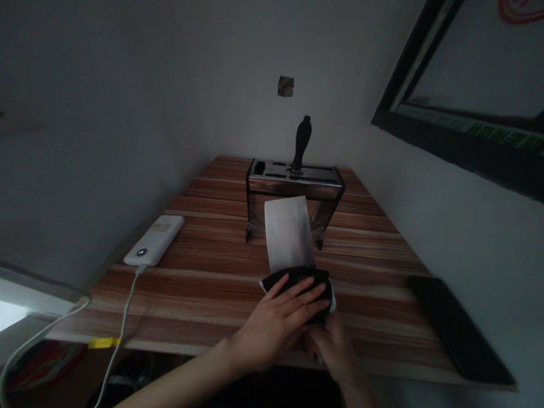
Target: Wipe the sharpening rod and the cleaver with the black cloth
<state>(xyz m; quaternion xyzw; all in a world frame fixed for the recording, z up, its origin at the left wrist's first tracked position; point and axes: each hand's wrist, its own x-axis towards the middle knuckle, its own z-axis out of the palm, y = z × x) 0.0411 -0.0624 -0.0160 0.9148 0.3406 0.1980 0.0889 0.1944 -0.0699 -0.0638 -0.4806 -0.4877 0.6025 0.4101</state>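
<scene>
A cleaver (289,232) points away from me, its broad, pale rectangular blade showing above a dark cloth (315,311). The cloth, black with a white edge, is wrapped around the lower blade. My left hand (278,324) lies over it from the left, fingers pressing it against the cleaver. Below, my right hand (331,345) is closed at the handle end, which is mostly hidden by cloth and fingers. Just behind the blade stands a knife holder (318,175) with a slotted metal top, and a black knife handle (303,142) sticks up from it.
On the striped wooden table (205,285), a white power bank (155,241) with a white cable (125,318) lies at left. A dark flat phone-like slab (460,329) rests at the right edge. Walls close in on both sides, and a framed panel (464,134) hangs at upper right.
</scene>
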